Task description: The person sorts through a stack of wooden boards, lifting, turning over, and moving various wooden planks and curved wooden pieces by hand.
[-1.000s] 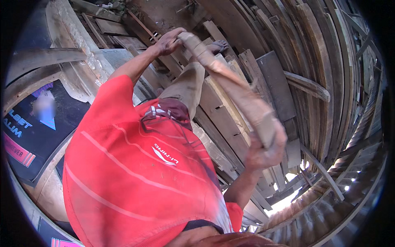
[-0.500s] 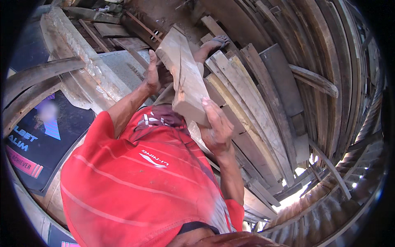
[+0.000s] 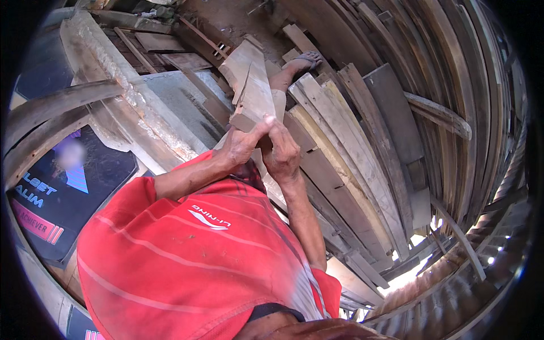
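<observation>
Head view: left hand point(image 3: 241, 146) closed around near end of short wooden plank point(image 3: 252, 85), right hand point(image 3: 281, 152) just beside, fingers wrapped on same end; plank angled over stacked boards point(image 3: 340, 153), sandalled foot point(image 3: 299, 62) beyond.

Landmark: the wooden plank point(image 3: 251, 85). Both hands close on its near end, the left hand point(image 3: 241, 146) on the left side and the right hand point(image 3: 281, 152) on the right, touching each other. A sandalled foot point(image 3: 300, 61) lies just right of its far part. The stacked boards point(image 3: 362, 147) lie to its right, beneath and beyond the foot. A concrete ledge point(image 3: 130, 96) runs to its left, and a printed banner point(image 3: 62, 192) lies farther left, nearer the person.
</observation>
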Demonstrator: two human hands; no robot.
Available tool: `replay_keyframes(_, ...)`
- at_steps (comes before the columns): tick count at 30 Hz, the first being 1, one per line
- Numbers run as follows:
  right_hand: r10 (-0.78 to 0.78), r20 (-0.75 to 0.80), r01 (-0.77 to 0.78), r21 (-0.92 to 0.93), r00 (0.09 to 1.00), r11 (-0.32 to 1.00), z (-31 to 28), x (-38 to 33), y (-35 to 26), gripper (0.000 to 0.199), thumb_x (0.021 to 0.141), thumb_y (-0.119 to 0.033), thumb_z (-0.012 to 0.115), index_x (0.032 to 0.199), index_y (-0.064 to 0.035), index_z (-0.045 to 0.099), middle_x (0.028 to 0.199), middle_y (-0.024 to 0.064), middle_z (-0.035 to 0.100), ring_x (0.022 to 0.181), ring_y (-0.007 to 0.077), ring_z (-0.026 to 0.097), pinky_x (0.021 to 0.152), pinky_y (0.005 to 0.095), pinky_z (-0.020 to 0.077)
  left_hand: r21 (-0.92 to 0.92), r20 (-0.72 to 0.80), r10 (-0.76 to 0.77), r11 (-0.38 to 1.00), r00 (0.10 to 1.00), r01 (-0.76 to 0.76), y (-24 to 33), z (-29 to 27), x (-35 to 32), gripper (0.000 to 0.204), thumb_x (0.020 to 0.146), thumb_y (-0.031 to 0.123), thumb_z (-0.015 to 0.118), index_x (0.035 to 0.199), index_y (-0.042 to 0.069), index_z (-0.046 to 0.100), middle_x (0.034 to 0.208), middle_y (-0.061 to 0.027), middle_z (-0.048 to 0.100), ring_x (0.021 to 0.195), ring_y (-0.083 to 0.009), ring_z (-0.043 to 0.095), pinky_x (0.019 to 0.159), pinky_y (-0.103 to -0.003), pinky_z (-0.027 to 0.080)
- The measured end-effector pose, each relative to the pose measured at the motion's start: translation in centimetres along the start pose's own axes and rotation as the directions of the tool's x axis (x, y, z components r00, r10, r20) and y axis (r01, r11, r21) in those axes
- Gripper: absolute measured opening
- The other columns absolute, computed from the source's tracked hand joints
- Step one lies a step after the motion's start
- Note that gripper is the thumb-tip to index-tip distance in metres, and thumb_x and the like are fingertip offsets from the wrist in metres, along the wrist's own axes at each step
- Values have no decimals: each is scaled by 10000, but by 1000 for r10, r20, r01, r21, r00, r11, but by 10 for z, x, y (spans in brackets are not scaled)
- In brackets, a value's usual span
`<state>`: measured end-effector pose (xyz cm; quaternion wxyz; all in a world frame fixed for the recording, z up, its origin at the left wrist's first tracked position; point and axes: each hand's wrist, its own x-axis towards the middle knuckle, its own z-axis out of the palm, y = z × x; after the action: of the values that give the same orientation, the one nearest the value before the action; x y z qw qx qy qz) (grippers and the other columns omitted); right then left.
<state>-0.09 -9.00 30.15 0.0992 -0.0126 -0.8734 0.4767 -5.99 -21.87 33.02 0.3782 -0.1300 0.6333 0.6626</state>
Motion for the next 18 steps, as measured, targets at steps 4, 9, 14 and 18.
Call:
replay_keyframes(4,4,-8,-4,3,1000,1000,9,-5,1,384,811,17,704,1181,9,601,1185,200,658,1114,347,648,908,395,547,143,-67,96,986,993,-86,-1,1,-4,326,971,262,573,1053,-46,642,920,-89,670,888,-168,629,776,-337,501)
replay_keyframes(9,56,-5,-56,-32,998,998,23,-14,19,387,825,-9,701,1197,5,595,1166,214,656,1090,362,648,904,408,544,184,-63,35,983,997,-23,-27,-7,16,350,971,280,564,1048,-52,649,935,-127,684,902,-186,640,787,-334,501)
replay_keyframes(14,293,222,-263,-156,930,952,10,-13,26,320,899,-171,644,1174,-16,593,1213,229,618,1088,407,614,902,455,523,-261,-426,-376,922,823,286,-119,-67,129,302,939,290,586,1043,27,694,968,-113,705,829,-205,684,663,-364,536)
replay_keyframes(18,432,224,-404,-159,874,901,-19,-38,13,326,886,-214,684,1150,-36,616,1209,193,629,1085,377,623,896,446,523,-3,-789,-307,868,532,496,-190,-192,167,250,880,273,661,995,63,734,978,-100,732,876,-246,710,679,-370,560)
